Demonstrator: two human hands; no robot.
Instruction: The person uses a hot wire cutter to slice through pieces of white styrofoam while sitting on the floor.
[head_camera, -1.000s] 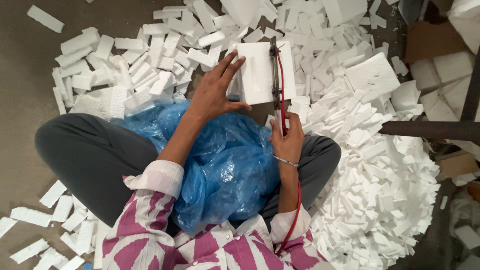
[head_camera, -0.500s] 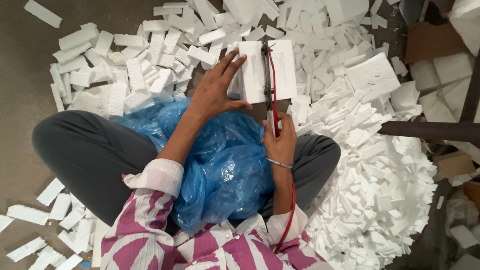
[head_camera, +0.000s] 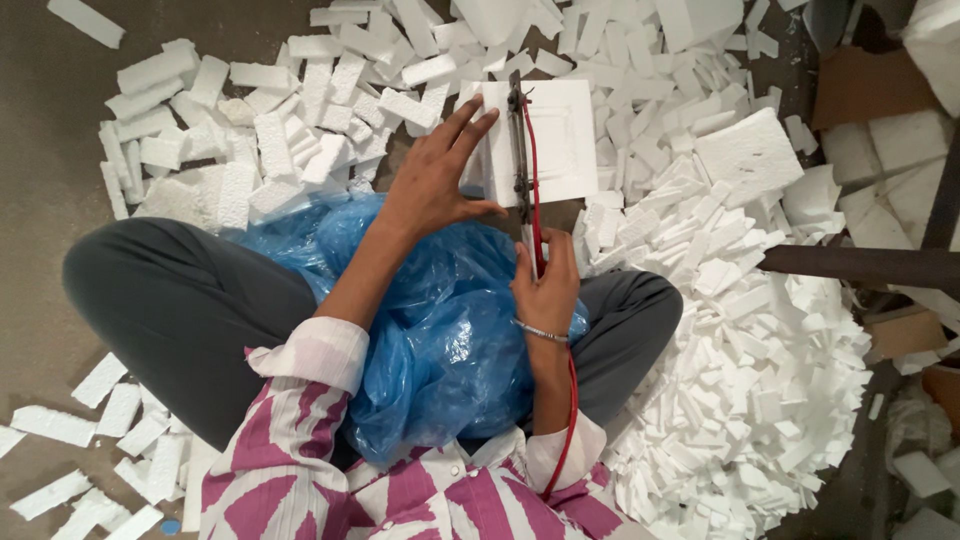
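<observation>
A: Lying flat on the floor just past the crossed legs, a white foam slab (head_camera: 545, 140) is seen, crossed lengthwise by a dark cutting tool (head_camera: 519, 150) with a red wire (head_camera: 533, 190) alongside it

B: How is the slab held?

A: It is pressed down by the left hand (head_camera: 435, 180), fingers spread across its left part and thumb laid along its near edge. The near end of the tool is pinched by the right hand (head_camera: 545, 285), fingers closed around it; a thin bracelet (head_camera: 540, 332) is worn at that wrist

B: And around that?

A: A crumpled blue plastic bag (head_camera: 440, 330) is spread over the lap. Cut foam strips (head_camera: 760, 350) are heaped to the right and scattered ahead
</observation>
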